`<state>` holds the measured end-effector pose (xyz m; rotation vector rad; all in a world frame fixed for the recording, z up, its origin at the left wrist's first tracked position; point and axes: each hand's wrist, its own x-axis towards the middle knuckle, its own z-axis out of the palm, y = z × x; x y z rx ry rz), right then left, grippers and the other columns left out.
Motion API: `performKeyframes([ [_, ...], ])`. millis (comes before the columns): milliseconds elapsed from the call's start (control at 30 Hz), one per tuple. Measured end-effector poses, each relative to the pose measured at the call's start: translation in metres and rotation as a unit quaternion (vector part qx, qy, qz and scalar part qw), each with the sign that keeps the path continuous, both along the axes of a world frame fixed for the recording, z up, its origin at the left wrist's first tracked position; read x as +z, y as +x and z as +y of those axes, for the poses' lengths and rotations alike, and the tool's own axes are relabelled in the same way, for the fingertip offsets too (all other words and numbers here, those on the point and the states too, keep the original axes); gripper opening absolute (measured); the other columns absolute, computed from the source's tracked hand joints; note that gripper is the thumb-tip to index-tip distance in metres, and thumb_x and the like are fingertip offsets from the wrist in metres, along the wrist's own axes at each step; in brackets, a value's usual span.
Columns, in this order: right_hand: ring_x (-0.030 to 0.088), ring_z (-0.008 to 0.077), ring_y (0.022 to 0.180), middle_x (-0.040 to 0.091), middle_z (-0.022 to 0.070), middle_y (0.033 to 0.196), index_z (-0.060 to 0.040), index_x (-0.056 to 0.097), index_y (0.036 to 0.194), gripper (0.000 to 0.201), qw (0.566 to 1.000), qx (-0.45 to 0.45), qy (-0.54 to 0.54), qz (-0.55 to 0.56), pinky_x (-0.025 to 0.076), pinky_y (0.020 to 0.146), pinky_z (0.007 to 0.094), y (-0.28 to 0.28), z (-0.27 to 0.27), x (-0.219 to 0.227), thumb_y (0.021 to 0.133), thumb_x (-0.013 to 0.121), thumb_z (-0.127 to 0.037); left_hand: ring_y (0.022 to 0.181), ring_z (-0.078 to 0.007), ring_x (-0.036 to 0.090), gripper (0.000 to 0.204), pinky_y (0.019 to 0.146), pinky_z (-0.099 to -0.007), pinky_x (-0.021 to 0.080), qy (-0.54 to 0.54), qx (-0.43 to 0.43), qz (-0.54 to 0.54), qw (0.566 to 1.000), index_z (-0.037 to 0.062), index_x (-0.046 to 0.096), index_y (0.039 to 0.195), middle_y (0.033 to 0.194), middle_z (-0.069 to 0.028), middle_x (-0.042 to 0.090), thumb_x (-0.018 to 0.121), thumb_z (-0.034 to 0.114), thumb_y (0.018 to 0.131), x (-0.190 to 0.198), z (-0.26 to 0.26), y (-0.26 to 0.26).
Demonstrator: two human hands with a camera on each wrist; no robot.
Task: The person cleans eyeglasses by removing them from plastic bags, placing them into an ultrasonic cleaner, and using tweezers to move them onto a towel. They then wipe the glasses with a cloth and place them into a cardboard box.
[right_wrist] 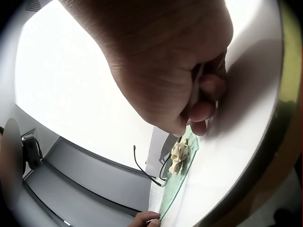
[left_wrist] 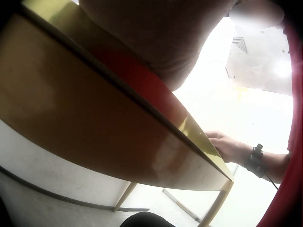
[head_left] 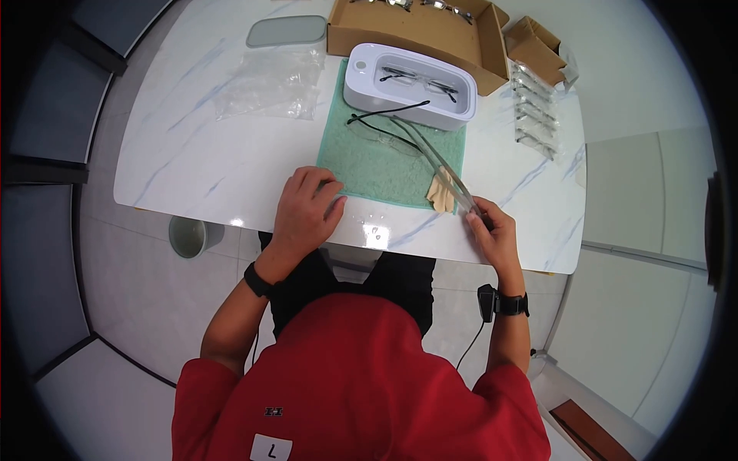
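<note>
My right hand (head_left: 493, 234) pinches the near end of long tweezers (head_left: 450, 173) between thumb and fingers. Their arms reach up and left to eyeglasses with black temples (head_left: 388, 132), over the green cloth (head_left: 369, 173); whether the tips grip the frame I cannot tell. The left hand (head_left: 306, 207), fingers loosely bent, rests at the table's front edge beside the cloth's lower left corner and holds nothing. In the right wrist view, the right hand (right_wrist: 175, 71) hides most of the tweezers. Behind the cloth, a white cleaner basin (head_left: 361, 88) holds other eyeglasses (head_left: 419, 77).
Beige finger cots (head_left: 441, 192) lie on the cloth's right corner. A cardboard box (head_left: 415, 38) with eyeglasses stands behind the basin, a smaller box (head_left: 534, 48) beside it. Bagged eyeglasses (head_left: 536, 111) lie at right; clear bags (head_left: 273, 84) and a grey lid (head_left: 286, 31) lie at left.
</note>
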<state>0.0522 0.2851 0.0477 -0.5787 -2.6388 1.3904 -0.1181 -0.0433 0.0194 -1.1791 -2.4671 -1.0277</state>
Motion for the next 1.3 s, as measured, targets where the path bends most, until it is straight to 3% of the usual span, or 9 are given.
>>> performKeyframes([
  [233,0.053,0.0062,0.069,0.067,0.0003,0.08,0.0022,0.07,0.123,0.029,0.999,-0.005,-0.026,-0.021,0.046,0.065,0.023,-0.0061,0.0068,-0.0036,0.096,0.072,-0.009,0.102,-0.0316,0.06,0.022,0.086,-0.0427,0.052,0.009,0.003,-0.009,1.0,0.0029,0.069,0.098,0.105,-0.0098,0.062,0.077,0.002,0.078,0.0042,0.0024,0.0001],
  [733,0.055,0.0065,0.073,0.068,0.0014,0.083,0.0027,0.069,0.123,0.029,0.999,-0.004,-0.037,-0.007,0.047,0.068,0.0231,-0.0062,0.0047,-0.0035,0.096,0.071,-0.008,0.101,-0.0317,0.061,0.022,0.085,-0.0422,0.052,0.009,0.004,-0.006,1.0,0.0027,0.07,0.099,0.104,-0.0105,0.063,0.077,0.002,0.078,0.0041,0.0033,0.0003],
  [833,0.049,0.0027,0.066,0.064,-0.0044,0.08,0.0016,0.067,0.128,0.031,1.0,0.012,-0.025,0.005,0.041,0.06,0.0209,-0.0049,0.0058,-0.0065,0.099,0.069,-0.009,0.101,-0.032,0.061,0.022,0.085,-0.0423,0.052,0.012,0.003,-0.005,1.0,0.0025,0.07,0.099,0.104,-0.0108,0.063,0.076,0.002,0.079,0.0033,0.0032,0.0001],
  [933,0.056,0.0067,0.073,0.068,0.0018,0.082,0.0028,0.069,0.123,0.029,0.999,-0.003,-0.031,-0.008,0.048,0.067,0.0236,-0.0054,0.0041,-0.003,0.096,0.071,-0.009,0.101,-0.0323,0.061,0.021,0.085,-0.0425,0.052,0.015,0.002,-0.006,1.0,0.0024,0.069,0.099,0.103,-0.011,0.062,0.076,0.002,0.079,0.003,0.0026,0.0003],
  [1033,0.056,0.0069,0.072,0.068,0.0019,0.082,0.0027,0.069,0.122,0.029,1.0,0.0,-0.021,-0.001,0.048,0.067,0.0238,-0.0049,0.0045,-0.0046,0.096,0.071,-0.009,0.104,-0.0296,0.06,0.023,0.085,-0.0416,0.05,0.007,0.0,0.003,1.0,0.0033,0.069,0.1,0.106,-0.009,0.062,0.076,0.005,0.079,-0.0001,0.0015,-0.0001],
  [1133,0.05,0.0032,0.068,0.063,-0.004,0.08,0.0021,0.067,0.127,0.031,1.0,0.017,-0.01,0.016,0.043,0.061,0.0214,-0.0047,0.0043,-0.0062,0.098,0.069,-0.009,0.1,-0.0325,0.061,0.021,0.085,-0.0428,0.052,0.016,0.001,-0.001,1.0,0.0019,0.069,0.099,0.103,-0.0114,0.062,0.076,0.002,0.079,0.0033,0.0027,0.0008],
  [1300,0.051,0.0036,0.07,0.064,-0.0033,0.081,0.0024,0.068,0.126,0.03,1.0,0.016,-0.012,0.015,0.044,0.064,0.0215,-0.0036,0.0042,-0.0068,0.098,0.069,-0.009,0.1,-0.0326,0.061,0.021,0.085,-0.0427,0.052,0.018,0.0,0.0,1.0,0.0016,0.069,0.099,0.103,-0.0115,0.062,0.075,0.002,0.079,0.0034,0.0022,0.001],
])
